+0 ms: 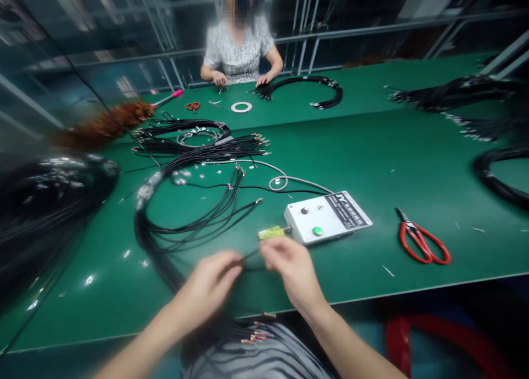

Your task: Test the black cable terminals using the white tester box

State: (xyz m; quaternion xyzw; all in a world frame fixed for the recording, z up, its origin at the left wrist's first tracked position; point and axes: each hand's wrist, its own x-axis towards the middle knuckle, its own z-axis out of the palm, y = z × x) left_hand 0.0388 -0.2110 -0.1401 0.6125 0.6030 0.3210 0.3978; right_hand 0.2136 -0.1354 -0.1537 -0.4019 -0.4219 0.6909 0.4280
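My left hand (215, 277) pinches a thin black cable (250, 253) near the front of the green table. Opposite it, my right hand (289, 260) has its fingertips closed at the other end of that short stretch; the tip is hidden by the fingers. Just beyond my right fingers is a yellow-green clamp (269, 233) on the side of a white control box (303, 211) with a green button. A bundle of black cables (142, 219) curves along the left and down to my lap, where several copper-coloured ends (258, 335) show.
Red-handled scissors (421, 241) lie right of the box. Black cable coils (496, 175) sit at the right, and a dark heap (53, 202) at the left. Across the green table (372, 147), a co-worker (239, 48) handles wires near a white tape ring (241, 107). A brown duster (119, 120) lies left.
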